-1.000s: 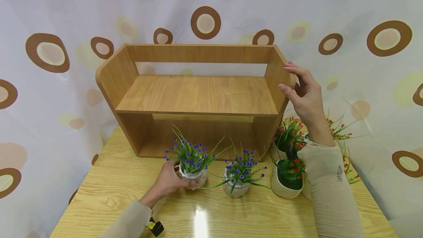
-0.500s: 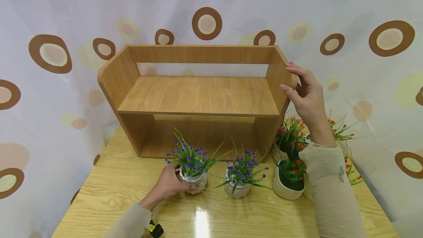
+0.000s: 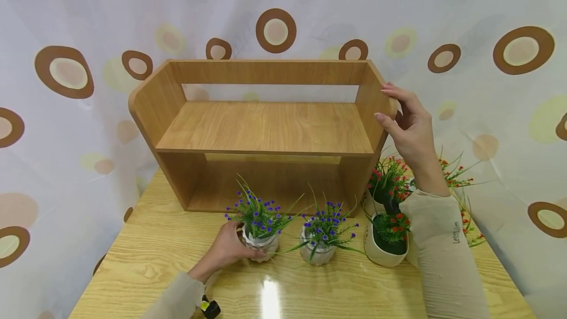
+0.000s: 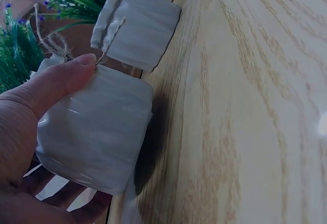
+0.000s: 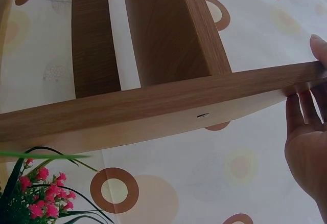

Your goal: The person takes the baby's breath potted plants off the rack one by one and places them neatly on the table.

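My left hand [image 3: 230, 246] grips a white ceramic flower pot [image 4: 97, 127] from its left side, thumb near the twine at the neck. Green leaves and small purple flowers [image 3: 259, 215] rise out of it. In the left wrist view a dark shadow lies between the pot's base and the tabletop. Right of it stands a matching white pot [image 3: 318, 252] with purple flowers. My right hand [image 3: 412, 127] holds the upper right side panel of a two-tier wooden shelf [image 3: 266, 127], thumb on the inner face and fingers over the edge. In the right wrist view its fingers [image 5: 296, 114] reach behind the panel.
Right of the shelf stand several white pots with red flowers, among them a front pot [image 3: 384, 255] and a pink-red plant [image 3: 392, 178] behind it; my right forearm partly hides others. The wooden table [image 3: 328, 294] ends before a patterned cloth backdrop [image 3: 487, 112].
The gripped pot has shifted slightly toward me and to the right with my left hand. My right hand stays on the shelf panel.
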Demonstrator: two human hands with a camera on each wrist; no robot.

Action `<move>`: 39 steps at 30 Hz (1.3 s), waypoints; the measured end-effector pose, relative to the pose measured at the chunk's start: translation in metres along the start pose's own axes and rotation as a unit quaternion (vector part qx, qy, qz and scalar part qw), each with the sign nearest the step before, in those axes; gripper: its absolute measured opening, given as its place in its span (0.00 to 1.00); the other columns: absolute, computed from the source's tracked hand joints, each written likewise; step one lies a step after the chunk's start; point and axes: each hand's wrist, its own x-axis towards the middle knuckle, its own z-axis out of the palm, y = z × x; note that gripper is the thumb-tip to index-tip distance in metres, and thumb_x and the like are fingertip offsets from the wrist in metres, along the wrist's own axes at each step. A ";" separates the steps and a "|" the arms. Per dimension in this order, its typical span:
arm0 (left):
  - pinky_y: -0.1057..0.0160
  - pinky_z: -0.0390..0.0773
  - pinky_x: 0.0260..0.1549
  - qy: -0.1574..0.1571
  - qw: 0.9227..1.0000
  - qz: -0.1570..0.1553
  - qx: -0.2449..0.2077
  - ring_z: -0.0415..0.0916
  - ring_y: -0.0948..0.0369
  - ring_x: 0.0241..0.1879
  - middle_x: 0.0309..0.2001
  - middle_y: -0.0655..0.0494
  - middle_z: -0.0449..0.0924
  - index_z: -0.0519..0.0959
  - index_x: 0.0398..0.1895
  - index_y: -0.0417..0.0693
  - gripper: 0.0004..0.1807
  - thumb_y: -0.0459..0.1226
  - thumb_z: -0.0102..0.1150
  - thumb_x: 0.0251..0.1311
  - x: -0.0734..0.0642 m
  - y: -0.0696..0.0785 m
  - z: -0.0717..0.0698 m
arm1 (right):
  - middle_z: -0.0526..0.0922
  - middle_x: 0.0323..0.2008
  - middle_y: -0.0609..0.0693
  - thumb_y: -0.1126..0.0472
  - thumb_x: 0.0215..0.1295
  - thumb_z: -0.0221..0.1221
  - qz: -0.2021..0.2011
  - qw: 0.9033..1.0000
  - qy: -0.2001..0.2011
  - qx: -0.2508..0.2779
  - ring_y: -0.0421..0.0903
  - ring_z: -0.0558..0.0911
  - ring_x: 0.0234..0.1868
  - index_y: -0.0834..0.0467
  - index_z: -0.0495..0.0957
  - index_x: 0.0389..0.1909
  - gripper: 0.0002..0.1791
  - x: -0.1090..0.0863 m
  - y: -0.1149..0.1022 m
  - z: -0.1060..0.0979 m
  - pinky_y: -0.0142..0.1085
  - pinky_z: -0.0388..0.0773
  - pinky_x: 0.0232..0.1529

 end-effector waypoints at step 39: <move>0.60 0.82 0.49 -0.046 0.997 0.047 -0.038 0.82 0.61 0.48 0.49 0.56 0.87 0.78 0.63 0.43 0.48 0.48 0.88 0.34 0.000 -0.011 0.000 | 0.72 0.71 0.59 0.78 0.64 0.62 -0.004 1.000 -0.003 -0.003 0.49 0.60 0.80 0.65 0.75 0.65 0.27 -0.001 0.000 -0.001 0.43 0.59 0.80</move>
